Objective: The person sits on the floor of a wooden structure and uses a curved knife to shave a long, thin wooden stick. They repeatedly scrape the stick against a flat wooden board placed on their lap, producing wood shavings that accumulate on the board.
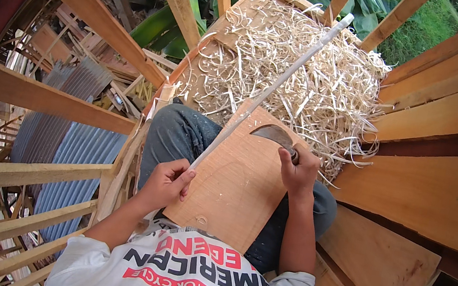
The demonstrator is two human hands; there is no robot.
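Note:
My left hand [166, 186] is closed around the near end of a long, thin, pale stick [267, 94]. The stick slants up and away to the right, past the far edge of a plywood board [234, 186] that lies across my lap. In my right hand [301, 170] is a curved knife [272, 135], gripped by its handle with the dark blade pointing left over the board. Blade and stick are apart. A few small pale bits and a curled shaving [201, 220] lie on the board.
A large heap of curly pale shavings [311, 84] covers the wooden floor ahead of me. Wooden railing slats [49, 98] stand on the left, with corrugated metal sheets [79, 148] and scrap timber below. Plank walls [424, 191] and a wooden panel [376, 258] close in the right.

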